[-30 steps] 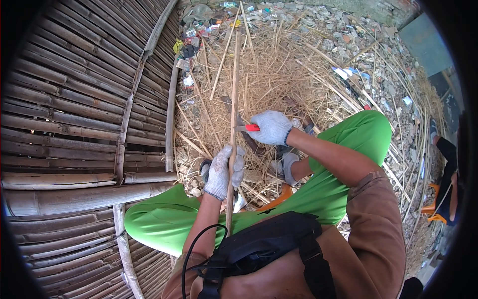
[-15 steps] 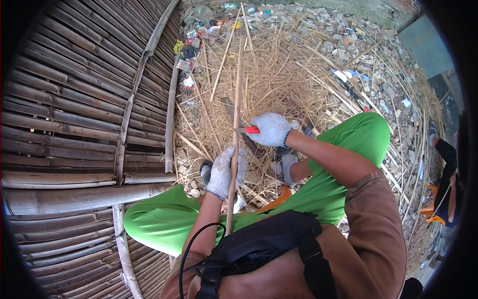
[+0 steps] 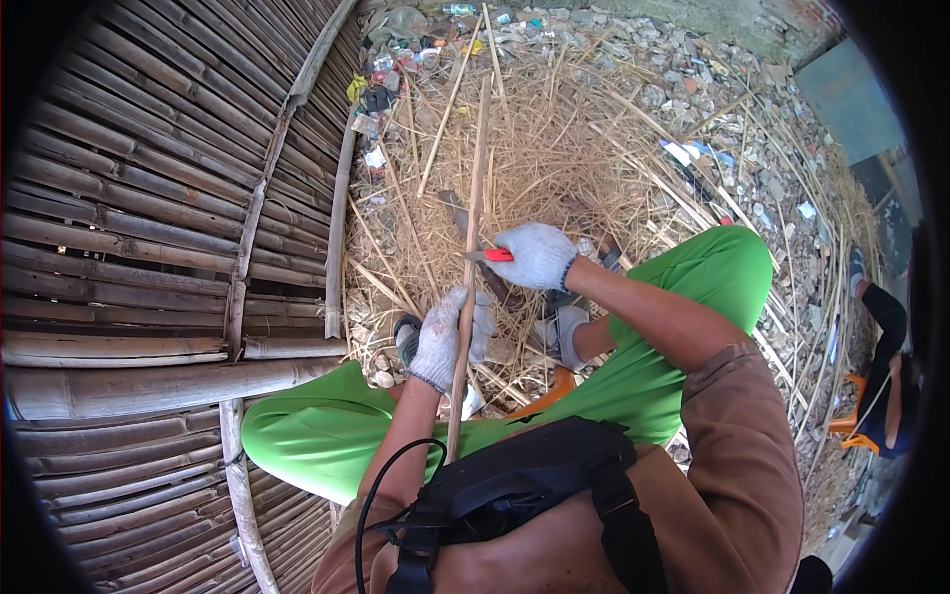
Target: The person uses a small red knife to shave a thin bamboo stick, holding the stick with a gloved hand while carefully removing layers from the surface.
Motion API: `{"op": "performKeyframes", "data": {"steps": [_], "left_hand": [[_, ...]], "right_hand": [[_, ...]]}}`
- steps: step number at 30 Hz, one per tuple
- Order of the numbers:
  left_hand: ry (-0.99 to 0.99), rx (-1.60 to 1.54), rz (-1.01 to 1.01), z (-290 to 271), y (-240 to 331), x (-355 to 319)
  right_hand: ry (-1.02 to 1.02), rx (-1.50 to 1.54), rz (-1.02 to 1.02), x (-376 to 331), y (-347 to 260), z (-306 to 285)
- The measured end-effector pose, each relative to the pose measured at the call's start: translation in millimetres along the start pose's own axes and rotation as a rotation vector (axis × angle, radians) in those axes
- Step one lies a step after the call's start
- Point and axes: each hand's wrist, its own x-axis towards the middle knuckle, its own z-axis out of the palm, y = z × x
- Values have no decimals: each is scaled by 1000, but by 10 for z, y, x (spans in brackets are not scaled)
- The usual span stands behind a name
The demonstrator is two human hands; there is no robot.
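My left hand [image 3: 443, 342], in a pale work glove, is closed around a long bamboo strip [image 3: 476, 188]. The strip runs from my lap away from me, its far end raised over the straw. In a matching glove, my right hand [image 3: 536, 255] grips a knife [image 3: 499, 255] by its red handle. The knife's blade lies across the strip, a little beyond my left hand; whether it cuts into the bamboo I cannot tell. Most of the handle is hidden inside my right fist.
A bamboo-slat wall [image 3: 139, 198] stands close on my left. Straw and shavings [image 3: 554, 129] cover the ground ahead, with loose strips and litter among rubble. An orange stool [image 3: 554, 391] shows beneath me. At the far right another person [image 3: 884, 346] sits on an orange seat.
Both hands keep their grip, and the knife stays at nearly the same spot on the strip. The whole view has shifted slightly.
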Motion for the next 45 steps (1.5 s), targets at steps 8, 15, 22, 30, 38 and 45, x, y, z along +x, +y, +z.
{"op": "performKeyframes", "data": {"steps": [8,15,22,30,38,45], "left_hand": [[-140,-259,-4,-86,-78,-8],[-77,-232,38,-49,-59,-44],[-18,-231,82,13,-51,-80],[51,-161,146,-48,-198,5],[124,-69,175,72,-197,-66],[136,-27,190,140,-196,-46]], "right_hand": [[3,4,-1,-37,-28,10],[27,-60,-52,-75,-110,28],[-35,-98,-89,-183,-333,89],[-141,-91,-49,-224,-392,168],[-145,-117,-50,-233,-398,162],[-98,-153,-32,-138,-321,144]]}}
